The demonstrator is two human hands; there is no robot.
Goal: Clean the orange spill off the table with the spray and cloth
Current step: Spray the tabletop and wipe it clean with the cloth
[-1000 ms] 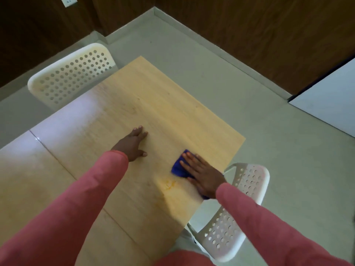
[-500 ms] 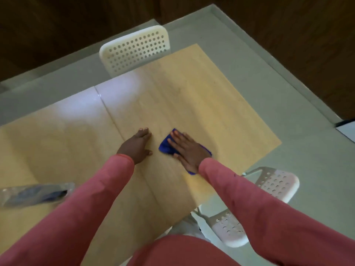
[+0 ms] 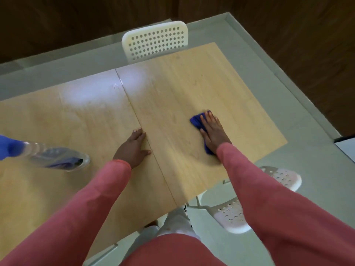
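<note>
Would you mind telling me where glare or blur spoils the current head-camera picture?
In the head view, a whitish glare patch washes out the table near the far chair; the spray bottle at the left edge is smeared by blur; the cloth under the right hand stays fairly sharp.

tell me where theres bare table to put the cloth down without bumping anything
Bare wood lies beyond the right hand and blue cloth, toward the white chair. More bare wood sits between that hand and the left hand, and beyond the spray bottle. The near left is crowded by the bottle and the left sleeve.
</note>
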